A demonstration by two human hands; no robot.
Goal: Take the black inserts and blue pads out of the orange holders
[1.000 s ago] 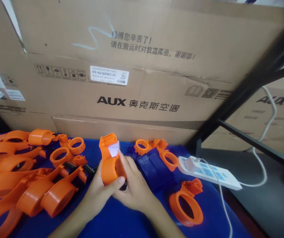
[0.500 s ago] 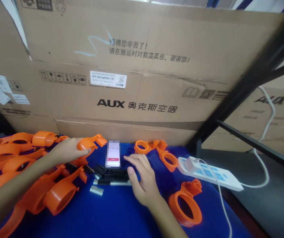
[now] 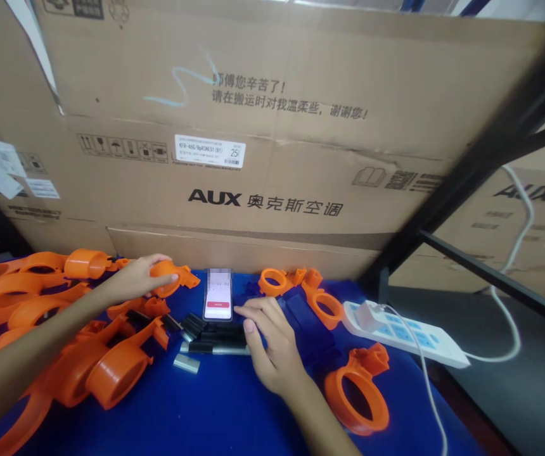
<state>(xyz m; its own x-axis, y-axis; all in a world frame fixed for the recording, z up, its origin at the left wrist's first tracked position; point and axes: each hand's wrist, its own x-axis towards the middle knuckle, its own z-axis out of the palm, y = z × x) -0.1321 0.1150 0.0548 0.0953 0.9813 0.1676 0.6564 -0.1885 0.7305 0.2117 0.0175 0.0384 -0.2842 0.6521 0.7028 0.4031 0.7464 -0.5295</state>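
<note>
My left hand [image 3: 137,278] reaches out to the left and is wrapped over an orange plastic ring part [image 3: 170,278] at the back of a pile of similar orange parts [image 3: 63,342]. My right hand [image 3: 270,345] rests on the blue table [image 3: 234,411], fingers spread and bent, its fingertips by a row of small black clips [image 3: 213,332] on a metal strip. A phone [image 3: 218,301] with a lit screen lies just behind the clips. A small silver piece [image 3: 187,363] lies in front of them.
Large AUX cardboard boxes [image 3: 263,158] wall off the back. More orange rings [image 3: 358,392] and dark blue parts [image 3: 310,323] lie right of my hand. A white power strip [image 3: 405,335] with its cable sits at the table's right edge, beside a black metal frame [image 3: 467,171].
My hands parted from the orange part they held together. The left carried it out to the pile at the left; the right dropped to the table by the black clips, uncovering the phone.
</note>
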